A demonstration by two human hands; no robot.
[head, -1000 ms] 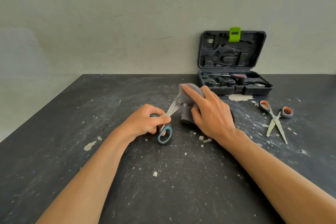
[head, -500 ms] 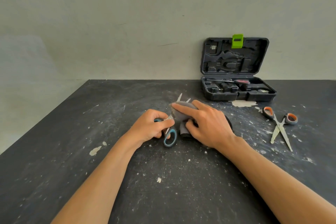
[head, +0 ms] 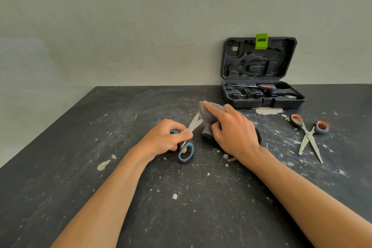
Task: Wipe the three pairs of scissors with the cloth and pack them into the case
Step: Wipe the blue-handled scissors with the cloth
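A pair of steel scissors with blue-and-black handles [head: 186,143] lies at the middle of the scuffed black desk [head: 60,167], blades slightly parted and pointing toward the far wall. The person's left hand [head: 163,140] grips the scissors at the handles, fingers curled around the upper loop and the pivot. The right hand [head: 231,133] presses a crumpled dark grey cloth [head: 209,115] over the blade tips, forefinger stretched along the top of the cloth and the other fingers bunching the fabric below.

To the right, well apart from both hands, a second pair of scissors with orange-and-grey handles [head: 308,133] lies open on the desk, handles far and paint-flecked blades pointing near.

At the far right edge of the desk a dark moulded plastic tool case [head: 261,104] stands open, its lid with a bright green latch [head: 261,41] upright against the wall. A third pair, the red-handled scissors [head: 253,86], rests across the far side of the case's lower tray.

Pale chips and smears of dried paint [head: 268,110] dot the desk around the hands and in front of the case. Behind everything rises a plain grey-green wall [head: 141,26].
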